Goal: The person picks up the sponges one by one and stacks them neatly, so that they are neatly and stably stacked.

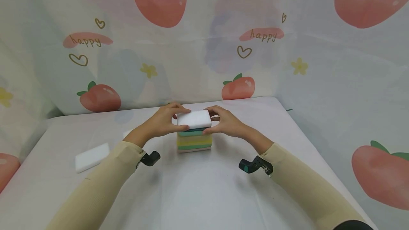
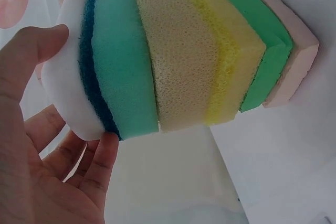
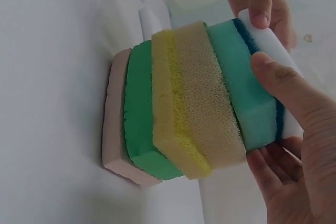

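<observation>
A stack of sponges stands on the table between both hands. From the bottom it has a pink block [image 3: 116,119], a green block [image 3: 147,108], a layered beige and yellow sponge [image 2: 178,40] and a teal sponge [image 2: 123,56] with a dark blue scouring layer. On top lies a white sponge [image 1: 194,119]. My left hand [image 1: 164,120] pinches the white sponge at its left end, thumb in front and fingers behind. At the right end, my right hand [image 1: 227,121] holds the teal sponge, its thumb [image 3: 286,80] on the near side and fingers on the far side.
Another white block [image 1: 92,157] lies flat on the table [image 1: 198,194] at the left. A further white piece [image 1: 126,133] shows partly behind the left wrist. A printed cloth [image 1: 191,56] hangs close behind the table's back edge.
</observation>
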Demonstrator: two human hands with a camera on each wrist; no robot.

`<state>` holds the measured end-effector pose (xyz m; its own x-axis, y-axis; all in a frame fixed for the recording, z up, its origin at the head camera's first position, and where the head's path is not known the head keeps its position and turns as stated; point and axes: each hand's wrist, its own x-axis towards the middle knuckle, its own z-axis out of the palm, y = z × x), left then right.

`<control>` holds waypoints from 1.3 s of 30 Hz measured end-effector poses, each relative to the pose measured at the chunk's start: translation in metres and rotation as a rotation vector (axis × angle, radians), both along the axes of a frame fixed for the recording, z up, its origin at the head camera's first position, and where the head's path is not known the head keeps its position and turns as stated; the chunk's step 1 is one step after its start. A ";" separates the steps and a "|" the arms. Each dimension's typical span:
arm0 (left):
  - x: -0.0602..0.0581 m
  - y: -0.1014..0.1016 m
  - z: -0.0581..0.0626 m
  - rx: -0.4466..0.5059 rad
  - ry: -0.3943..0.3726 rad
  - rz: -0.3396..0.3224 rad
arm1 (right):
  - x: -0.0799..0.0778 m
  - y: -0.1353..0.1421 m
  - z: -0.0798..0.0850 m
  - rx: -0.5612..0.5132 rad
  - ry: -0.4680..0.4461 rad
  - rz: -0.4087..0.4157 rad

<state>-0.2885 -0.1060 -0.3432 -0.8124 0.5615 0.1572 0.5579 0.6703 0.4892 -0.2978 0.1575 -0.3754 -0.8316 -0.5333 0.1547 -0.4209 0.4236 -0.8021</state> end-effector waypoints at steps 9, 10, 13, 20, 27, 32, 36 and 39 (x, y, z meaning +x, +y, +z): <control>-0.001 0.001 0.004 -0.010 -0.020 0.000 | 0.001 -0.001 0.014 0.006 0.063 0.006; -0.001 0.001 0.005 -0.015 -0.023 -0.001 | 0.001 -0.002 0.015 0.003 0.065 0.011; 0.000 0.001 0.008 -0.033 -0.034 -0.001 | 0.001 -0.003 0.017 0.005 0.065 0.020; -0.001 0.002 0.011 -0.050 -0.058 0.002 | 0.003 -0.003 0.017 0.031 0.071 0.006; 0.001 0.002 0.013 -0.058 -0.025 0.007 | 0.003 -0.002 0.015 0.029 0.071 0.004; 0.002 -0.002 0.013 -0.068 -0.008 0.023 | 0.003 -0.003 0.015 0.033 0.086 -0.002; 0.002 -0.012 0.014 -0.038 0.008 0.029 | 0.003 -0.003 0.013 0.019 0.089 0.002; 0.001 -0.026 0.013 -0.006 0.049 0.034 | 0.003 -0.003 0.013 0.010 0.089 0.004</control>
